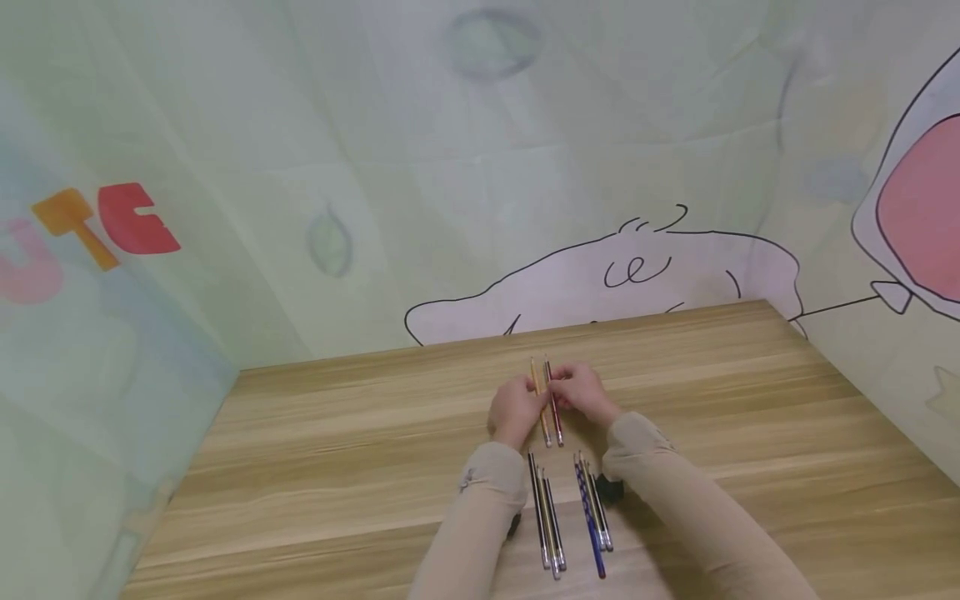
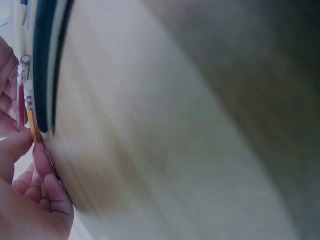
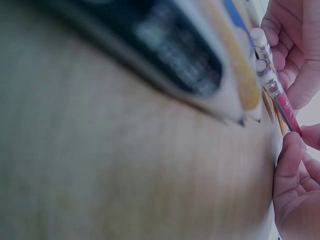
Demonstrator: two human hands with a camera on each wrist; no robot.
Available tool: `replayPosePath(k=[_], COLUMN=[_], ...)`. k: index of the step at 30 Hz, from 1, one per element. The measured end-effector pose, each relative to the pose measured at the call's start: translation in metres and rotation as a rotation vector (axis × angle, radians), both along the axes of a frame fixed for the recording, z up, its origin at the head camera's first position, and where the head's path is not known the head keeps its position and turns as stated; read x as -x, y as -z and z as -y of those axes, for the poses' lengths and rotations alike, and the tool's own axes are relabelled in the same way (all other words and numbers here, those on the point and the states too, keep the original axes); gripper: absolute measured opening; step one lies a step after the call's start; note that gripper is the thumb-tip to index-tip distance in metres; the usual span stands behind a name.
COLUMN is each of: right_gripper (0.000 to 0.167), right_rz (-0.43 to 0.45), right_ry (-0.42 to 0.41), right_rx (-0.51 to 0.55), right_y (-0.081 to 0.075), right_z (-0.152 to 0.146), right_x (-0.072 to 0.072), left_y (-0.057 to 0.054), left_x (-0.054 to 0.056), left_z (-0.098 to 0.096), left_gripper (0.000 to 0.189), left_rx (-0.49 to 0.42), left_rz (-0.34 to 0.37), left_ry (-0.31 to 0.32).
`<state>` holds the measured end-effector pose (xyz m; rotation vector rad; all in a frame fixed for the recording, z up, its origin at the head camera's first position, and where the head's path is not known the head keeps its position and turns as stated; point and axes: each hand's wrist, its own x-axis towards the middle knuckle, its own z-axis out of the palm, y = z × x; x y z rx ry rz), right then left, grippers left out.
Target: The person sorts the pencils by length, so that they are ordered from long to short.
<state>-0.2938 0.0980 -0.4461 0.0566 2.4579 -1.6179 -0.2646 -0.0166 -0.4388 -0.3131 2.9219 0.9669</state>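
Observation:
Two pencils lie side by side on the wooden table (image 1: 750,392), an orange pencil (image 1: 537,385) on the left and a red pencil (image 1: 552,398) on the right. My left hand (image 1: 516,407) pinches the orange pencil (image 2: 33,125) with thumb and fingers. My right hand (image 1: 581,392) pinches the red pencil (image 3: 286,111). The hands sit close together, knuckles up. Both pencils have white eraser ends toward me.
Nearer to me lie two groups of pencils: a dark and striped group (image 1: 546,517) between my forearms, and a blue-patterned group (image 1: 592,512) by my right sleeve. A small black object (image 1: 609,490) sits under the right wrist. Printed walls enclose the table at back and sides.

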Motion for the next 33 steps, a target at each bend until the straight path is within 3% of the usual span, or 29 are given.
replayPosePath(k=[18,33], right_gripper=[0.017,0.016], right_rz=[0.007,0.063], right_ry=[0.011,-0.005], right_rx=[-0.01,-0.074], right_y=[0.0039,-0.0005], right_z=[0.0004,0.0014], right_x=[0.004,0.0066], left_y=[0.001,0.0002], left_x=[-0.0012,-0.0022], left_z=[0.0028,0.0045], left_gripper=[0.02,0.019], left_rx=[-0.013,-0.019], left_rz=[-0.022,-0.022], left_ry=[0.012,0.014])
